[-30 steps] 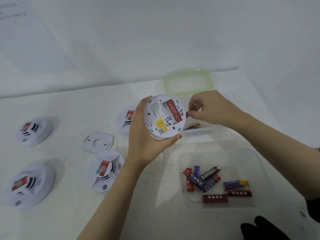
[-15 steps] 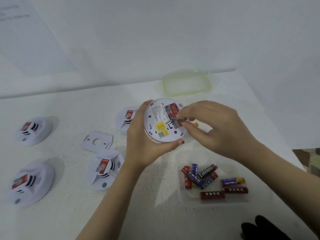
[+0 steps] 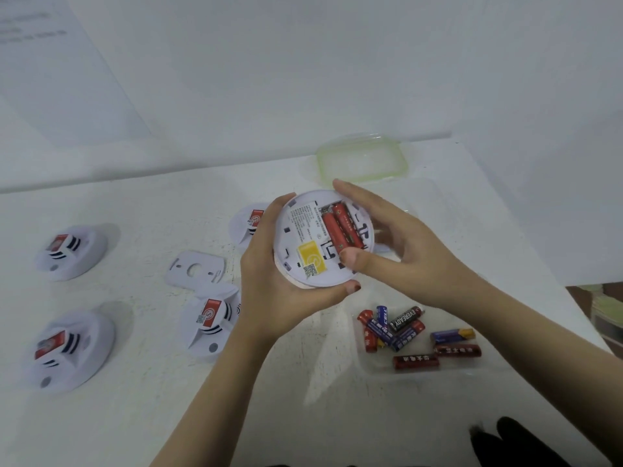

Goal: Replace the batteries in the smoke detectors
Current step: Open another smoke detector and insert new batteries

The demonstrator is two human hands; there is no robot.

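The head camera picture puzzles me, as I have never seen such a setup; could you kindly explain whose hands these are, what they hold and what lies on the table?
There is no machine: a person wears one camera on the head, looking down at their own bare hands. The left hand grips a round white smoke detector, back side up, with two red batteries in its slot. The right hand rests its thumb at the batteries' near end. On the white table lie four more detectors, a loose mounting plate, a clear tray of loose batteries and a green-rimmed lid.
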